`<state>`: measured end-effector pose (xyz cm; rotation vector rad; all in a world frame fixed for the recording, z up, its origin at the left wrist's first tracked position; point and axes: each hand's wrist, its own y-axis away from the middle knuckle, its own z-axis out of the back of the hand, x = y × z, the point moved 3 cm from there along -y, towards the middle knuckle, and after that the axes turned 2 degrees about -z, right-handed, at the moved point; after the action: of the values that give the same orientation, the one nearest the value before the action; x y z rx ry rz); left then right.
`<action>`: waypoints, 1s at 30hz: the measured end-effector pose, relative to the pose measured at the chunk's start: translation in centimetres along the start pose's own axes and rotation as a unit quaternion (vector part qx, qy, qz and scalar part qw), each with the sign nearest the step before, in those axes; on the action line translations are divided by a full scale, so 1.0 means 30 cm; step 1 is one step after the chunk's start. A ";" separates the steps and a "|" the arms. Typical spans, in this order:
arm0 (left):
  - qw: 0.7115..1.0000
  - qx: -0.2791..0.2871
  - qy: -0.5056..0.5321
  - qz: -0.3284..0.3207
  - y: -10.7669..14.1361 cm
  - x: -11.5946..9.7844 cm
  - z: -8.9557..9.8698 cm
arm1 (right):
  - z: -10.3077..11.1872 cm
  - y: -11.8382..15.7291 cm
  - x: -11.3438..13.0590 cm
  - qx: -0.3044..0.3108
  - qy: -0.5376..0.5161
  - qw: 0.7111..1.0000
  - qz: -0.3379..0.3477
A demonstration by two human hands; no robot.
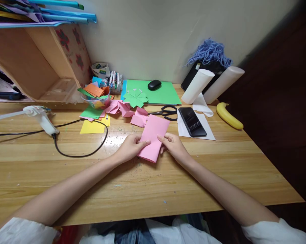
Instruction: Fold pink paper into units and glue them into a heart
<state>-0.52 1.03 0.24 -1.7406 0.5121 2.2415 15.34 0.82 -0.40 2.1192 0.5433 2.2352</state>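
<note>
I hold the folded pink paper (155,134) in the middle of the frame, above the worktop (92,189), with one side edge in each grip. My left grip (129,147) is closed down on the left edge, the thumb laid flat across the upper face and the other fingers largely hidden behind the sheet. My right grip (175,148) pinches the right edge in much the same way, thumb on top, a few fingertips showing underneath. I judge that the paired hold is there to steady something this light and springy: the lower edge bows a little, so pressure from both sides probably helps the layers lie together. I cannot tell whether the paper touches the worktop or hangs just over it. The paper tilts, its top leaning to the right of the frame, which seems to suit the angle of my wrists. Just beyond it lie the scissors (169,113), handles to the right, likely placed there for easy reach. The crumpled pink pieces (124,108) sit left of them, perhaps pushed back to leave me room. The glue gun (40,118) lies at the left of the frame, its black cord (79,156) looped well apart from the paper, a sensible spot for something that may be hot. At the right, the phone (192,122) rests on a white sheet (209,133), outside my elbow room.
</note>
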 end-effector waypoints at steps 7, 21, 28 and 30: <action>0.998 -0.068 -0.001 -0.020 0.010 0.013 -0.027 | -0.038 0.019 -0.011 0.034 0.000 0.998 -0.046; 0.985 -0.151 -0.065 -0.059 0.030 0.015 -0.031 | -0.060 0.031 0.003 0.107 -0.050 0.990 -0.072; 0.985 -0.157 -0.047 -0.056 0.031 0.014 -0.030 | -0.066 0.036 0.001 0.145 -0.036 0.985 -0.085; 0.984 -0.161 -0.045 -0.054 0.031 0.016 -0.027 | -0.066 0.036 0.000 0.149 -0.045 0.984 -0.089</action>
<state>-0.31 -0.16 -0.30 -1.7489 0.0343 2.4155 13.66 -0.65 -0.17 2.1802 1.0772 2.0603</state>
